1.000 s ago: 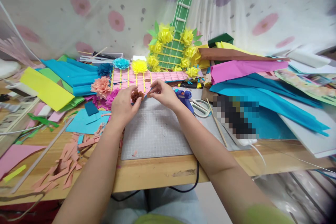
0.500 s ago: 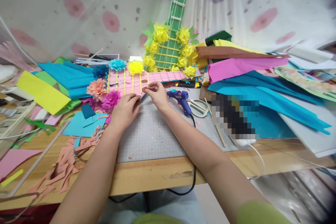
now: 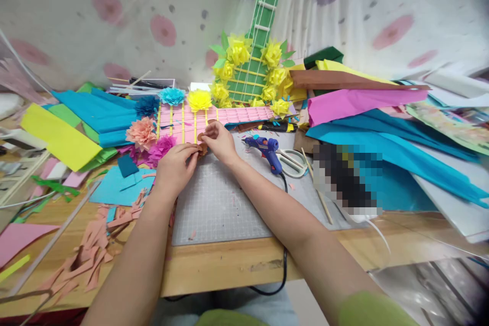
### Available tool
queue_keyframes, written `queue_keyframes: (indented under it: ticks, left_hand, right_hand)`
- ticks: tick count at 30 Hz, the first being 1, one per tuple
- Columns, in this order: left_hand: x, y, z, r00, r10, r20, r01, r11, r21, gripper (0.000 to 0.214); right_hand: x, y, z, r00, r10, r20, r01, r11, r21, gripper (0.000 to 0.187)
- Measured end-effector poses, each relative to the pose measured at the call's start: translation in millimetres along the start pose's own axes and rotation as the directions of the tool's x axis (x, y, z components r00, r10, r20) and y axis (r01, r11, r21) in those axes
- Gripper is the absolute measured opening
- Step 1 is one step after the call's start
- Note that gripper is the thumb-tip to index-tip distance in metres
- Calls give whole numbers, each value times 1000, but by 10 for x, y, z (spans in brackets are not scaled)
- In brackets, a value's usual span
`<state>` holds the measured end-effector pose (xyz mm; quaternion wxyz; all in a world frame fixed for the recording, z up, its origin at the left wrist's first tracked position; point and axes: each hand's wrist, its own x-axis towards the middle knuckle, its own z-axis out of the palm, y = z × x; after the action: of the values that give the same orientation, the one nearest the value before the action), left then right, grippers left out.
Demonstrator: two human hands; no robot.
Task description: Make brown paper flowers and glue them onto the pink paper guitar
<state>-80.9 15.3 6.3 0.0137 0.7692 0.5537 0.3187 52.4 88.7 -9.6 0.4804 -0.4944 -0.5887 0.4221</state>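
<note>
A pink paper guitar (image 3: 244,114) with yellow strips lies across the far side of the cutting mat (image 3: 225,209). Paper flowers edge its left end: a yellow one (image 3: 199,100), a light blue one (image 3: 172,96), a peach one (image 3: 141,133) and a magenta one (image 3: 162,150). At the guitar's near edge, my left hand (image 3: 178,165) has its fingers closed on a small brown paper piece (image 3: 203,150). My right hand (image 3: 220,143) pinches at the same brown paper from the right; its exact shape is partly hidden by the fingers.
Right of my hands lie a blue glue gun (image 3: 267,150), white-handled scissors (image 3: 294,163) and a wooden stick (image 3: 318,188). Behind stands a green paper guitar (image 3: 248,79) with yellow flowers. Crepe paper (image 3: 367,104) is piled right; peach scraps (image 3: 93,249) lie left.
My right hand has moved slightly left and down, closer to my left hand. More of the brown paper shows between my fingers. The view has shifted slightly.
</note>
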Motion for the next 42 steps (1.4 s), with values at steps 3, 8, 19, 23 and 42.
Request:
queue_keyframes:
  ticks: [3,8,19,23,42]
  left_hand:
    - [0,-8,-3,1000,1,-1,-1,1000,6,25]
    - [-3,2,-8,1000,2,-7,-2,1000,6,24]
    - [-18,-34,17,999,32,-33,-31,999,39,22]
    - [-15,-35,17,998,40,-42,-38,998,43,22]
    - [1,-9,-2,1000,23,-4,-23,999,48,25]
  right_hand:
    - [-8,-2,12,1000,1,-8,-1,1000,-7,20]
    - [-6,0,18,1000,15,0,-15,1000,-15,20]
    - [-48,15,31,1000,16,21,-14,997,-72,19]
    - [-63,0,28,999,27,25,-25,997,-71,20]
    - [-30,52,1,980,-57,193,32,991,130,36]
